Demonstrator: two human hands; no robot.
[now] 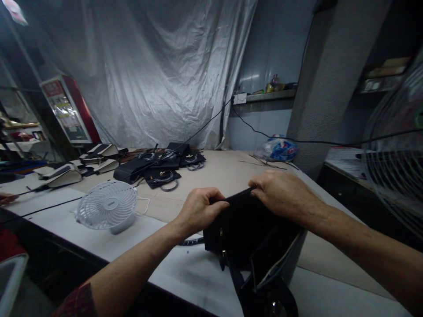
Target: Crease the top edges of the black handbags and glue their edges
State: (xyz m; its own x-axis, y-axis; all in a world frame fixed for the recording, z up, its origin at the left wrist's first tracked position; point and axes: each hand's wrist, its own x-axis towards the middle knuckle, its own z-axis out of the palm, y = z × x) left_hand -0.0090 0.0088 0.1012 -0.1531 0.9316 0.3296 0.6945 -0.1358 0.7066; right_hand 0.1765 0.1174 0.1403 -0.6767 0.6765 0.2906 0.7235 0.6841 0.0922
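Observation:
A black handbag stands on the table in front of me, its mouth facing me and its dark inside showing. My left hand pinches the left part of its upper edge between thumb and fingers. Further right along that same edge, my right hand grips it with the thumb on the near side. Small metal fittings glint at the bag's left side, and a strap hangs down toward the table's front edge. The fingertips behind the edge are hidden.
A small white fan stands left of the bag. Behind it lie several black handbags and some white-and-black bags. A large wire-caged fan is at right. Another person's hand shows at far left. A cable crosses the table.

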